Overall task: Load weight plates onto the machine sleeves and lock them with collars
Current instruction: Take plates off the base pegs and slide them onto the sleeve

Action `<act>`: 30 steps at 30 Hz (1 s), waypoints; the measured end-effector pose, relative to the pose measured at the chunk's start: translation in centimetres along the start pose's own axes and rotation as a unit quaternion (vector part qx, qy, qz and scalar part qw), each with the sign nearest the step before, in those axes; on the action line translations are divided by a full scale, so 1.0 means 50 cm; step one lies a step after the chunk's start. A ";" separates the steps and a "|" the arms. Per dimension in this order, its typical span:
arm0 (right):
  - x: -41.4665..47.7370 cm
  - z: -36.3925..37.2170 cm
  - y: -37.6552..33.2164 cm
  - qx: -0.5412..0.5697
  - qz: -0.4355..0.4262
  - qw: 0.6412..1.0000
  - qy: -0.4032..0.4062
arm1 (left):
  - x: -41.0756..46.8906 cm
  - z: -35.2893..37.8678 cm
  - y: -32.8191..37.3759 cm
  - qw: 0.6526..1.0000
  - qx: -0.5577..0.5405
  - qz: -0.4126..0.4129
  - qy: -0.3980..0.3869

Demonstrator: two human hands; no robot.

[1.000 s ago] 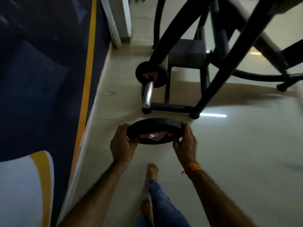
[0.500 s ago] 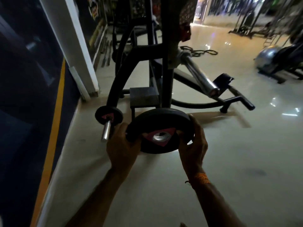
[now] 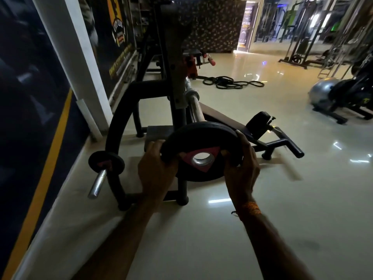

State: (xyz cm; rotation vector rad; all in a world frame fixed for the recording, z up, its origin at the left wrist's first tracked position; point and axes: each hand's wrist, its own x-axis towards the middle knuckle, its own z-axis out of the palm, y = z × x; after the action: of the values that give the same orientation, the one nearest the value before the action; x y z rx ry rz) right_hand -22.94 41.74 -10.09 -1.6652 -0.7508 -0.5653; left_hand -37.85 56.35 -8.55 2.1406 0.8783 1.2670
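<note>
Now weight plate (image 3: 201, 136) nearer sleeve (image 3: 195, 107), left hand (image 3: 154, 172), right hand (image 3: 241, 172) gripping

**My Two Arms and My Orange Band**

I have two arms, and both are bare. My left arm (image 3: 121, 229) is on the near left. My right arm (image 3: 272, 239) is on the near right. They are bare all the way from the near edge up to my fingers. My left hand (image 3: 155, 168) is bare, and my right hand (image 3: 241, 168) is bare too.

Round my right wrist I wear an orange band (image 3: 250, 207). It looks like thin thread wound round a few times. A little loose end (image 3: 234, 213) sticks out on its left side. The room is dim, so small marks are hard to see.
</note>
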 end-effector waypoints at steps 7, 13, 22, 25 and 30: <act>0.048 0.012 0.045 0.010 0.007 1.000 -0.004 | 0.036 0.054 0.012 1.000 0.014 -0.002 -0.007; 0.065 0.031 0.076 0.027 0.013 0.999 -0.018 | 0.048 0.070 0.019 1.000 -0.001 0.001 0.003; 0.114 0.116 0.119 -0.002 -0.061 0.997 -0.044 | 0.107 0.125 -0.008 0.998 0.057 0.029 0.013; 0.127 0.152 0.147 -0.113 -0.157 0.979 -0.069 | 0.125 0.165 -0.027 0.977 0.167 0.130 0.014; 0.167 0.193 0.203 -0.169 -0.212 0.960 -0.063 | 0.163 0.212 -0.079 0.922 0.313 0.222 0.051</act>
State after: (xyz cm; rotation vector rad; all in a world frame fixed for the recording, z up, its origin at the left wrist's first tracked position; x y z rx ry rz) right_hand -10.08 51.34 -12.97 -1.8748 -1.1707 -0.9379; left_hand -26.57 64.04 -11.34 2.9301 0.9698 1.4582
